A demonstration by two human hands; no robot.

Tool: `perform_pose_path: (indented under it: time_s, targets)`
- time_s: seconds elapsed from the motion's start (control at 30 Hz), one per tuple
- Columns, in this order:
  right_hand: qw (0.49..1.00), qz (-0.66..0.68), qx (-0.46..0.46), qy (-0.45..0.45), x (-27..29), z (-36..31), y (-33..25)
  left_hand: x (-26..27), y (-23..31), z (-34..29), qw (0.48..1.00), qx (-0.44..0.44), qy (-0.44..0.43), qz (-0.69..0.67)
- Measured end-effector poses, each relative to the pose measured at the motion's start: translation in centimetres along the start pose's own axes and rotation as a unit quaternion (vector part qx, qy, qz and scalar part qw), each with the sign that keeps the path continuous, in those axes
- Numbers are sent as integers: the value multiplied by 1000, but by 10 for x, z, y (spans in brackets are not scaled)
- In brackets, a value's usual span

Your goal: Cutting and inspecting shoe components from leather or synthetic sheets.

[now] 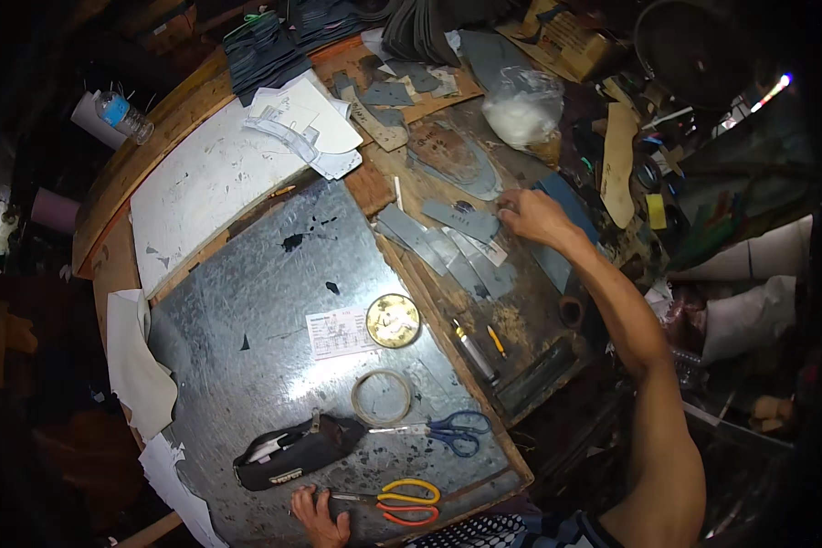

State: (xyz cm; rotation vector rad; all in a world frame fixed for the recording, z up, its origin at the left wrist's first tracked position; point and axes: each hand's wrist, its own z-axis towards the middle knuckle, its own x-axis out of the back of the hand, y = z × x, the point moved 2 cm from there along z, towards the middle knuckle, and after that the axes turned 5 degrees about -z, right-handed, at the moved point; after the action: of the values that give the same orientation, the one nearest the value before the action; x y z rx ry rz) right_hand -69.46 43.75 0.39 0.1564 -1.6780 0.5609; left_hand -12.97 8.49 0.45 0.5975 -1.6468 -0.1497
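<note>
- Lying beyond and to the right of the round tin [394, 321], the loose grey pieces [411, 239] partly overlap.
- The right hand [532, 217], farther out on that side of the tin, has curled fingers by the end of the marked grey piece [459, 219]; I cannot tell whether they grip anything.
- The left hand [318, 521] lies on the near side of the tin, fingers spread on the metal sheet [237, 315], seemingly holding nothing.
- Handling would likely go best with a light pinch at one end and a lift upward, since dragging could carry neighbours along.
- A wooden strip [435, 316] edges the metal sheet just right of the tin; anything carried across should clear it.
- Left of the tin, bare metal gives open room; on its near side, blue-handled scissors [461, 432] and a black pouch [310, 457] crowd movement.
</note>
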Motion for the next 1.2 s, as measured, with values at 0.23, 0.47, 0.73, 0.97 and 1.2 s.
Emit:
perform_pose_path:
  time_s: [0.23, 0.47, 0.73, 0.97, 1.2]
  targets:
    - [991, 19, -15, 130, 33, 104, -31, 0, 1, -3, 1000, 3, -18, 21]
    - [981, -48, -102, 156, 6, 252, -14, -1, 0, -7, 999, 5, -17, 26]
    - [967, -34, -214, 137, 7, 301, -25, 0, 3, -6, 999, 23, -27, 25]
    - [941, 129, -309, 43, 13, 315, 9, 4, 12, 4, 999, -10, -6, 37]
    - [820, 464, -323, 87, 7, 284, 15, 9, 10, 3, 998, 8, -28, 50]
